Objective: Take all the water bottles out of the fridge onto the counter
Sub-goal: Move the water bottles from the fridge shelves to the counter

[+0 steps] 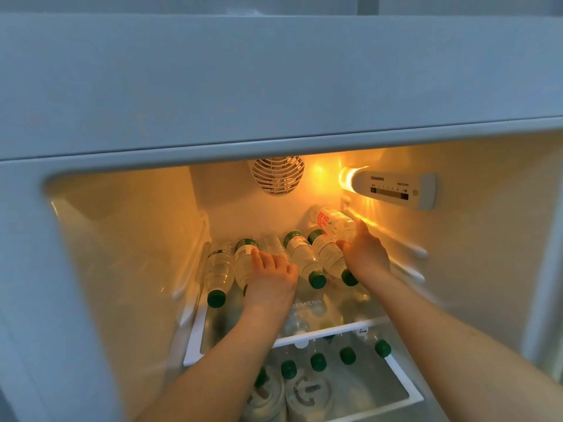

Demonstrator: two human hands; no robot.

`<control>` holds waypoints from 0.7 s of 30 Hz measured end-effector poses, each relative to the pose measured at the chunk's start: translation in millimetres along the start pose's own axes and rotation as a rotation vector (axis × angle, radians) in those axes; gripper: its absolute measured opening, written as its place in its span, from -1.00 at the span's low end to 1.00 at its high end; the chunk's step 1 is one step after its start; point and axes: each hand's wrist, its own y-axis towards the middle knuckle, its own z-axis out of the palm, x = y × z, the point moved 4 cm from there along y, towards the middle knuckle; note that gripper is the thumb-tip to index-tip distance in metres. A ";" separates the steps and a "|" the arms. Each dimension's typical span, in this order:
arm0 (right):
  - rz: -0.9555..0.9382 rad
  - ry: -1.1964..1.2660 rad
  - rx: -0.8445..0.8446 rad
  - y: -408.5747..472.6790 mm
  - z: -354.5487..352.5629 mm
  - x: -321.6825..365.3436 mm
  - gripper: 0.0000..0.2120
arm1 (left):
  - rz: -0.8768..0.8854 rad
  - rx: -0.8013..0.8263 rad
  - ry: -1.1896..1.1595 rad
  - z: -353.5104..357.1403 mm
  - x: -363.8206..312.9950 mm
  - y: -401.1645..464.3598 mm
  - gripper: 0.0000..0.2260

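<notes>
**A:** Where is there room to reach in?

**B:** The open fridge point(128, 226) shows a glass shelf point(307, 306) with a white front rail. Both forearms pass over that rail. The front strip of the shelf, nearest the rail, is bare glass; the bottles lie behind it. Ribbed side walls close in on either side of the shelf, and a control panel point(393, 190) with a glowing lamp juts out above the shelf's right end.

**A:** How many bottles?

**B:** On the shelf I count six: five lying side by side with caps toward the rail, and one more stacked on top at the right, toward the back wall. One of the five, behind the left hand, is hard to make out. Below the shelf, six green caps show in a lower compartment.

**A:** What do they look like?

**B:** Clear plastic water bottles point(304, 257), green caps, pale labels with a green band; the stacked bottle point(335, 223) has red lettering.

**A:** And the hands?

**B:** The left hand point(271, 275) lies on bottles left of the shelf's middle, fingers curled over them. The right hand point(365, 254) wraps fingers and thumb around the stacked bottle.
</notes>
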 end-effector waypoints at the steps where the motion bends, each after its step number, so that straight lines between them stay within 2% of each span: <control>1: -0.009 0.027 -0.004 -2.6 -2.3 1.2 -0.39 | 0.028 -0.007 0.001 -0.4 -0.6 0.3 -0.67; 4: -0.037 0.112 -0.039 -15.3 -15.8 8.8 -0.40 | 0.087 -0.031 -0.018 -4.9 1.5 -1.1 -0.70; 11: -0.132 0.242 -0.192 -39.0 -58.6 29.0 -0.56 | 0.159 -0.106 -0.152 -27.4 4.8 -21.2 -0.60; 16: -0.196 0.286 -0.298 -56.2 -90.3 45.1 -0.63 | 0.112 -0.176 -0.309 -59.0 20.8 -39.6 -0.58; 21: -0.273 0.215 -0.354 -73.9 -118.3 65.6 -0.64 | 0.043 -0.244 -0.432 -89.0 35.8 -50.7 -0.60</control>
